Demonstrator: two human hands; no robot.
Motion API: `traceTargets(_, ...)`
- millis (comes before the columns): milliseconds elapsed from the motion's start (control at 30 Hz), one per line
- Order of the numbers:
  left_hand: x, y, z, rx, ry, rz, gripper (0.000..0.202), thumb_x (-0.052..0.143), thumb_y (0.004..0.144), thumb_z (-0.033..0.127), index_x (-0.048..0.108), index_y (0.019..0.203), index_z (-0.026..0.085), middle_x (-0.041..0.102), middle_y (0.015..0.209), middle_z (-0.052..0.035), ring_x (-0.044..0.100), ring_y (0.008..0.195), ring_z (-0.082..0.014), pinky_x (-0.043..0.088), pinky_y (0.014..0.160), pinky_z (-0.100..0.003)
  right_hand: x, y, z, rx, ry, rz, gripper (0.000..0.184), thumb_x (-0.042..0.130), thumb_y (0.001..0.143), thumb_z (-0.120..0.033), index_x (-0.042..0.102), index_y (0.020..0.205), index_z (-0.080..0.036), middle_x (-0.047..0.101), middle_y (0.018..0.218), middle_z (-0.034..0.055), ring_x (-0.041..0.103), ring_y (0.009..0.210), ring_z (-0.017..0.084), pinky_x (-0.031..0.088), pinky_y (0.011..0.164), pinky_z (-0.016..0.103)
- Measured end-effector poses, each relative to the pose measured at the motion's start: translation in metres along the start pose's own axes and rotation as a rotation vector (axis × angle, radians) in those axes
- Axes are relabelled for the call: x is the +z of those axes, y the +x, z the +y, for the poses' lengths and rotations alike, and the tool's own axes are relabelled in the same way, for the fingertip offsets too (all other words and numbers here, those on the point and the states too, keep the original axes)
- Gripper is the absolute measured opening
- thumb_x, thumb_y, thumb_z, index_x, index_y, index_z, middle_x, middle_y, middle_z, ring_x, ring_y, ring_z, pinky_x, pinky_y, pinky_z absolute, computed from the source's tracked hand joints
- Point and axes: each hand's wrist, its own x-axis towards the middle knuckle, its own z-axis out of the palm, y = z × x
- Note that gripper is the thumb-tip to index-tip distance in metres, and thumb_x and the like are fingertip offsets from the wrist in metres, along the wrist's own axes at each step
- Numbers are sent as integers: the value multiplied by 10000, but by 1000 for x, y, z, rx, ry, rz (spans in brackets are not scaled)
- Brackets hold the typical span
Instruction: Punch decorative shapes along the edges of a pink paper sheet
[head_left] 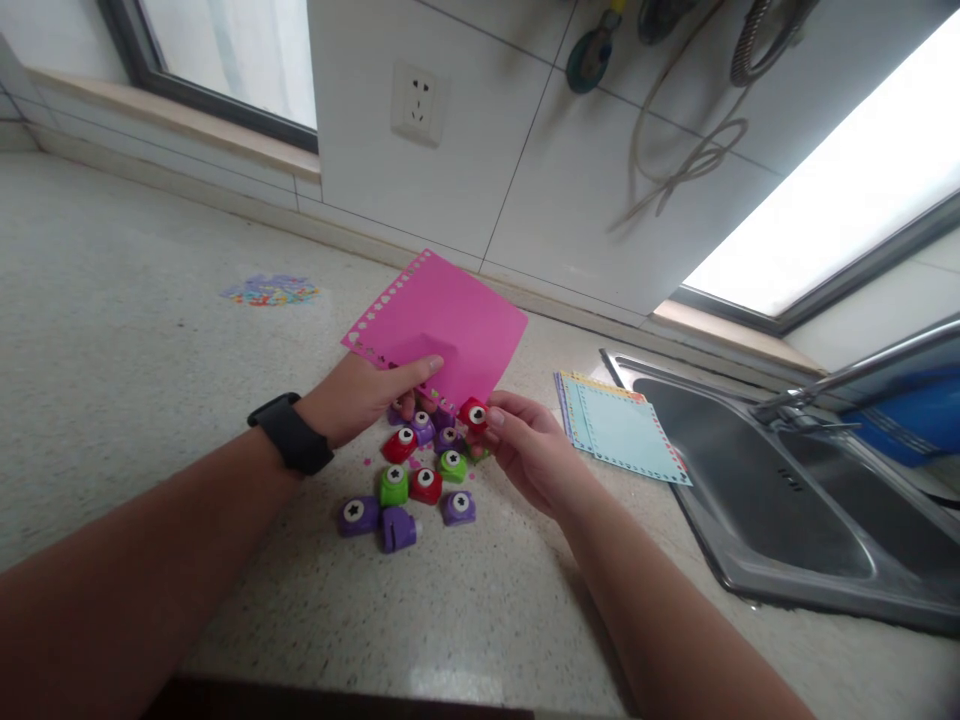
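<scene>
My left hand grips a pink sheet of paper, thumb on top and fingers beneath. Small shaped holes run along the sheet's left edge and part of its near edge. Between the thumb and fingers of my right hand is a red craft punch, at the near corner of the sheet; whether the paper sits in its slot I cannot tell. Below both hands, several more punches lie on the counter: a green punch, a red punch, a purple punch and others. One purple punch lies on its side.
To the right, a stack of hole-edged paper sheets lies beside the steel sink. A heap of coloured paper bits is on the counter at the left. A wall socket and a hanging cable are behind.
</scene>
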Motion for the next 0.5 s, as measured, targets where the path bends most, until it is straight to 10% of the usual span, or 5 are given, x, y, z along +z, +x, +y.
traceTargets(500, 0, 1, -8, -68, -152, -95, 257, 807, 801, 404, 731, 807, 158, 762, 695, -34, 639, 502, -134, 502, 486, -236, 1, 0, -2, -6, 20, 63, 255, 859, 731, -365, 729, 858, -186, 664, 785, 20, 575, 664, 127, 480, 586, 266)
